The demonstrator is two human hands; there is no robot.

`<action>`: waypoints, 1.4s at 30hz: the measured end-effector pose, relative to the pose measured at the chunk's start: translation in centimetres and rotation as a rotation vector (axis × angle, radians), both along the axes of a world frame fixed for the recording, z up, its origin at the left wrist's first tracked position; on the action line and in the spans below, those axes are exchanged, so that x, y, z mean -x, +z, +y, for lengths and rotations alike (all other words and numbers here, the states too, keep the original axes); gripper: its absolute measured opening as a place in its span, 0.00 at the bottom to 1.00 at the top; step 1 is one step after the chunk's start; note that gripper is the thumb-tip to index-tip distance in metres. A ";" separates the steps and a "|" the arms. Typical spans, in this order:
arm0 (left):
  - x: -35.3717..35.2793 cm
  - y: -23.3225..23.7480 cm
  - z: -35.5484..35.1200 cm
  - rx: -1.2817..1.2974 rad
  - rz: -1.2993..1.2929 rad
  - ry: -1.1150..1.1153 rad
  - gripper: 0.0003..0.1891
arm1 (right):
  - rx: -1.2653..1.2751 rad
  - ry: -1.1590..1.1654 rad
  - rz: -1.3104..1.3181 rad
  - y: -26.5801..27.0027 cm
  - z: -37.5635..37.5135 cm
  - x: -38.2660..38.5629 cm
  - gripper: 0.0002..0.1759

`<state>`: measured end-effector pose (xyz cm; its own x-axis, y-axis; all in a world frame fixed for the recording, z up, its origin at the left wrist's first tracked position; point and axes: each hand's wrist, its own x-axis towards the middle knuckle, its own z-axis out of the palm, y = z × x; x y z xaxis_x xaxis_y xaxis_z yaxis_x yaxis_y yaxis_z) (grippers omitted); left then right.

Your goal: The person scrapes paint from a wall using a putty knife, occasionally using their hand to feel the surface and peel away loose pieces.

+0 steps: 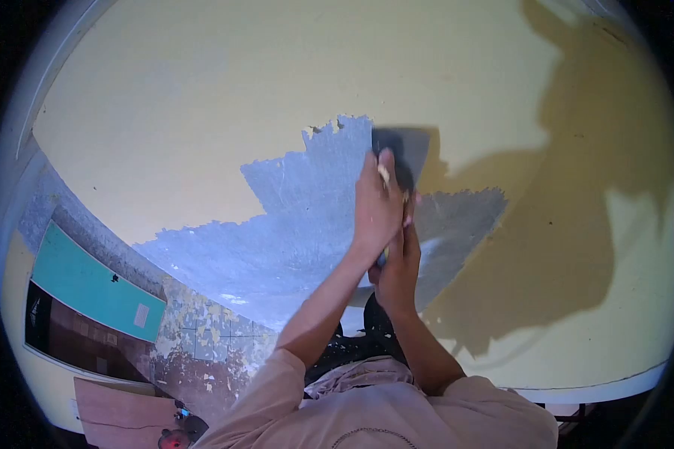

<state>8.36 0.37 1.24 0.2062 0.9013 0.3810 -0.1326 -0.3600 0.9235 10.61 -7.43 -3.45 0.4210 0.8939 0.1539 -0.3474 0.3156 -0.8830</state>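
Both hands closed tight on one tool: left hand higher, nearer working end; right hand just below, touching it, wrapped on lower handle. Scraper long axis runs up-frame, tip past left fingertips (blade mostly lost in dark shadow). Tip sits on upper edge of bare grey patch; yellow paint lies straight above and to right of tip

Loose shirt in pale pinkish beige, creased and bunched at the collar. Left sleeve and right sleeve both ending about the elbow, forearms bare beyond. Thin looped cord at the near edge of the chest. Left hand and right hand bare.
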 end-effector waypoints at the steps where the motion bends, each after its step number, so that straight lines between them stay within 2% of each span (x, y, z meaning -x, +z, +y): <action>1: 0.0 -0.6 0.0 -0.084 0.080 0.102 0.19 | -0.012 0.002 -0.002 -0.9 -0.1 0.2 0.27; 2: -0.2 -1.2 -0.3 -0.095 0.073 0.105 0.19 | 0.011 -0.005 0.009 -2.7 -0.7 0.4 0.27; 5: -0.3 -0.6 -1.2 -0.050 0.037 0.151 0.19 | 0.063 0.001 0.017 -2.7 -1.0 0.1 0.29; 7: -0.7 0.6 0.6 -0.127 0.049 0.149 0.19 | -0.023 -0.037 -0.028 0.3 -0.3 -0.1 0.29; 8: -0.7 0.2 0.2 -0.116 0.055 0.144 0.19 | 0.070 0.090 0.043 1.6 -0.6 -0.8 0.29; 11: -0.4 -0.5 -0.5 -0.059 0.062 0.135 0.18 | 0.050 0.031 0.021 -0.7 -1.3 0.0 0.28; 12: -0.5 -3.3 0.1 -0.153 0.091 0.196 0.17 | -0.045 -0.026 0.042 -3.0 -1.0 0.5 0.18; 13: -0.3 -2.7 -0.6 -0.163 0.083 0.202 0.17 | -0.056 -0.021 0.035 -3.2 -0.7 0.7 0.18; 15: 0.1 -1.6 -2.3 0.145 0.034 0.064 0.16 | -0.060 -0.193 -0.085 -3.7 -0.8 1.3 0.27; 16: 0.1 -0.3 -2.4 0.156 0.038 0.062 0.16 | -0.048 -0.194 -0.083 -2.4 -0.7 1.0 0.27; 18: -0.1 2.0 -1.6 -0.019 0.009 0.014 0.17 | -0.086 -0.104 0.023 0.2 -0.1 0.3 0.16; 21: -0.5 1.0 -0.9 -0.066 -0.028 0.045 0.15 | -0.063 -0.058 0.112 -0.2 -0.1 0.5 0.15; 22: -0.1 -0.6 -0.1 -0.315 0.120 0.202 0.13 | -0.074 -0.057 0.109 -1.0 -0.4 0.7 0.15; 23: -0.2 -2.4 0.0 -0.326 0.111 0.202 0.13 | -0.063 -0.097 0.053 -2.5 -1.0 1.0 0.15; 25: 0.7 -0.8 -2.4 0.231 0.038 -0.040 0.12 | -0.052 -0.133 -0.004 -2.6 -0.9 1.2 0.15; 26: -0.1 -2.3 -1.4 0.046 -0.004 0.067 0.12 | -0.072 -0.120 0.046 -2.5 -0.6 1.1 0.14; 27: -0.3 -1.4 -0.5 0.054 -0.001 0.066 0.12 | -0.089 -0.110 0.097 -1.8 -0.4 1.0 0.14; 29: -0.4 0.3 1.4 -0.204 0.089 0.090 0.13 | -0.051 -0.069 0.105 0.9 -0.1 0.3 0.15; 31: -0.5 -1.5 0.6 -0.189 0.093 0.120 0.14 | -0.032 -0.027 0.104 1.0 -0.4 0.2 0.16; 34: -0.6 -3.1 -0.7 -0.207 0.080 0.201 0.16 | -0.057 -0.163 -0.007 -3.5 -0.9 1.1 0.21; 36: -0.2 -3.6 -2.1 0.154 0.003 0.064 0.18 | -0.015 -0.127 -0.049 -4.2 -1.1 0.7 0.25; 37: -0.3 -3.4 -1.6 0.166 0.005 0.066 0.18 | 0.043 -0.100 -0.088 -4.2 -1.7 0.6 0.29; 39: -0.8 -2.7 0.3 -0.421 0.128 0.269 0.18 | 0.047 -0.095 -0.038 -3.1 -1.1 0.2 0.29; 40: -0.6 0.7 -1.9 -0.011 0.004 0.044 0.19 | 0.054 -0.013 0.020 -2.3 -1.0 -0.2 0.29; 42: -0.2 0.7 -1.9 0.072 0.016 -0.013 0.20 | 0.032 0.066 0.072 -1.7 -1.0 -0.4 0.26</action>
